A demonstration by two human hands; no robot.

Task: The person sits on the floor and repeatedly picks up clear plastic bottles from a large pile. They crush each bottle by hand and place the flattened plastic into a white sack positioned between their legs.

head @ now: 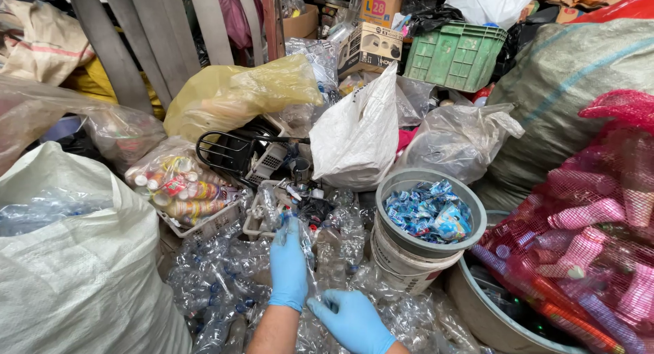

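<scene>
Left hand in blue glove is closed on a clear plastic bottle, just left of the grey bucket of blue labels. Right hand rests half-open on the bottle pile. Risk: the pile may slide; the crushed bottle may slip.

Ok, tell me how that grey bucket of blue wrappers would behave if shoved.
The grey bucket would probably tip easily: it sits nested in a white bucket, perched on loose clear bottles. The blue wrappers look light and could spill out of the open top.
</scene>
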